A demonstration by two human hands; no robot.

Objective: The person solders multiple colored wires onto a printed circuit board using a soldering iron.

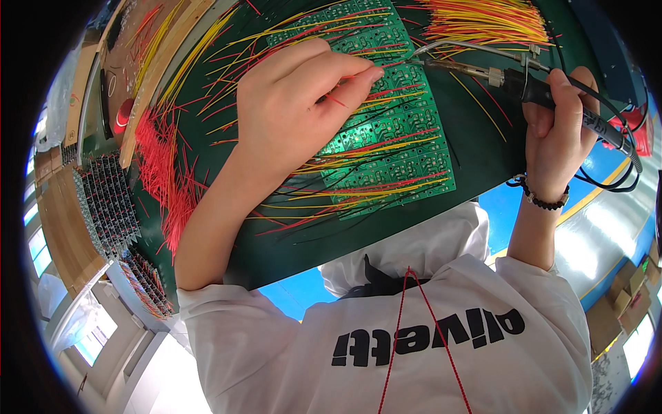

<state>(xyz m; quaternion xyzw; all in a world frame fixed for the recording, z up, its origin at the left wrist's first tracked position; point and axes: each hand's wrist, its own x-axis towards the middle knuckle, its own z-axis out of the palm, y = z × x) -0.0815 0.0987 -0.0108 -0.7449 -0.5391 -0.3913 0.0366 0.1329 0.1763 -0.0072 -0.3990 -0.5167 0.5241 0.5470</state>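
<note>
My left hand [286,103] reaches over a panel of green circuit boards [352,140], thumb and forefinger pinched together at its surface. A short end of red wire [336,101] shows beneath those fingers; the pinch itself is partly hidden. Rows of red, yellow and black wires [386,143] lie across the panel, their ends trailing to the left. My right hand [562,127] is wrapped round a soldering iron [514,81], which has a thin curved metal tube [469,45] above it. The iron's tip points left at the panel, close to my left fingertips.
A thick bundle of yellow and red wires [483,24] lies behind the iron. Loose red wires [160,172] are heaped at the left, beside a wooden strip [155,76]. Stacked wired boards [107,203] stand farther left. The iron's black cable [631,148] loops at the right.
</note>
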